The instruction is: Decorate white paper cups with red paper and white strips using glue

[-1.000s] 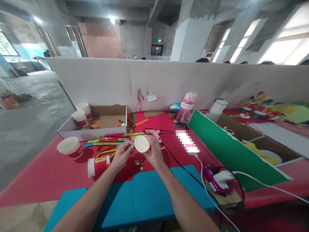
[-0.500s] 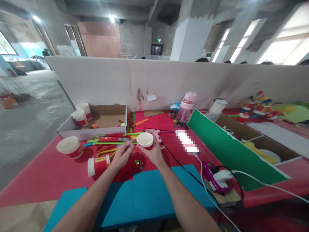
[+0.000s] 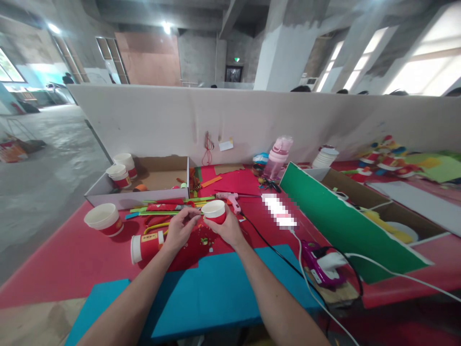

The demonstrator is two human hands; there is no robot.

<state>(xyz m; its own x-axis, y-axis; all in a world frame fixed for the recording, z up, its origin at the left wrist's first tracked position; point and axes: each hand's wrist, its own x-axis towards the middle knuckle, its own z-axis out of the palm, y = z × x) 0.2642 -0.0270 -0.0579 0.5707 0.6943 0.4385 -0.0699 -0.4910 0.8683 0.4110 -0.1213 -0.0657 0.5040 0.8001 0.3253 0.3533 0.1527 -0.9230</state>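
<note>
A red paper cup with a white rim (image 3: 213,211) is held upright over the table by my right hand (image 3: 228,228), whose fingers wrap its side. Just left of the cup, my left hand (image 3: 182,227) has thumb and fingertips pinched together near the cup's wall; whatever is between them is too small to make out. A pink glue gun (image 3: 230,198) lies behind the cup. Beside my left wrist another red paper cup (image 3: 147,247) lies on its side, and yellow-handled pliers (image 3: 155,227) lie partly hidden behind that hand. Small scraps (image 3: 204,241) are scattered below the hands.
At left stand paper cups (image 3: 104,218) and a cardboard box (image 3: 162,175) holding more cups. A green-sided box (image 3: 342,221) occupies the right. A purple power strip (image 3: 320,269) with cables sits near the front right edge. A pink bottle (image 3: 278,156) stands by the partition.
The cup in my right hand has tilted and shifted slightly left. My left fingers have come closer to its side, their pose a little more extended.
</note>
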